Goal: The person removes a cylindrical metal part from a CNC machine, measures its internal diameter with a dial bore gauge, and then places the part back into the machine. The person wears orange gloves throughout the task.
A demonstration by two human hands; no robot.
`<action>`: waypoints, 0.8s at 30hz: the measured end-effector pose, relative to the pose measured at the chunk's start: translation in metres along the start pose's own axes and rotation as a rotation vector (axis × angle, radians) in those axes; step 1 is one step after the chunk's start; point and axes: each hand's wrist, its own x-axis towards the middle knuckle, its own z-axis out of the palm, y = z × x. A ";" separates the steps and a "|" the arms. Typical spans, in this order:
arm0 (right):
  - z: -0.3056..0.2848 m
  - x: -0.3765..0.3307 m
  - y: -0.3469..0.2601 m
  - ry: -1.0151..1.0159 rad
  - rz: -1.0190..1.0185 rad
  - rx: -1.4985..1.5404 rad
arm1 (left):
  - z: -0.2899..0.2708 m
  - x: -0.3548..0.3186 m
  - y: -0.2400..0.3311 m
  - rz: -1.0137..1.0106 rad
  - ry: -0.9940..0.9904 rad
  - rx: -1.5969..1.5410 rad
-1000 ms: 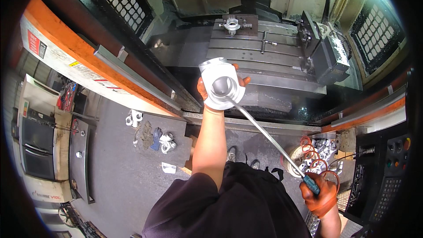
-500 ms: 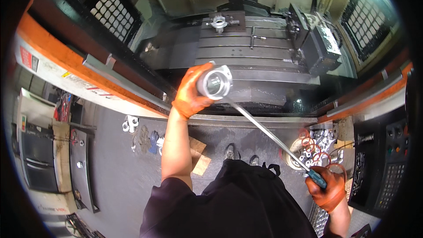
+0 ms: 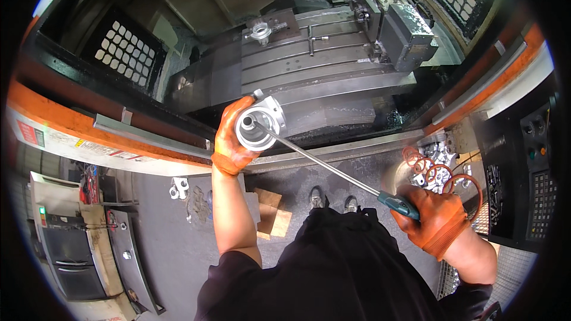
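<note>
My left hand point(image 3: 231, 139), in an orange glove, is closed around a hollow silvery metal housing point(image 3: 275, 111) with a round open mouth and a side flange. The mouth faces toward me, and a smaller bore shows inside. In an orange glove too, my right hand point(image 3: 431, 217) grips the dark teal handle of a long-shafted tool point(image 3: 333, 170). Its straight metal shaft slants up to the left, and the far end is inside the housing's mouth. The tip is hard to make out. Both hands are in front of the machine's open doorway.
Inside the machine, a slotted table point(image 3: 285, 71) carries a round clamped fixture point(image 3: 260, 32), a T-handle wrench point(image 3: 311, 40) and a boxy rotary unit point(image 3: 407, 35). A red coiled hose point(image 3: 437, 173) loops near my right glove, by piled metal parts point(image 3: 440, 153). A control panel point(image 3: 538, 166) stands right.
My right hand has come up and left, and the tool's shaft has gone into the housing's mouth. The housing has turned and sits further left and slightly lower in view. The whole view has shifted.
</note>
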 end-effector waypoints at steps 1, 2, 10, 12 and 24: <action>0.000 -0.002 0.000 0.005 0.014 0.011 | 0.001 -0.001 0.000 0.000 0.001 0.022; 0.000 -0.004 0.000 -0.019 0.020 0.034 | 0.001 -0.004 0.000 -0.001 0.002 0.044; 0.018 -0.027 0.051 -0.077 -0.061 0.064 | 0.009 -0.006 -0.012 -0.005 -0.022 -0.003; 0.006 -0.033 0.069 0.104 -0.054 0.084 | 0.024 -0.011 -0.015 -0.070 0.020 -0.093; -0.110 0.107 0.233 1.562 0.409 0.054 | 0.053 -0.105 0.004 -0.196 0.157 -0.092</action>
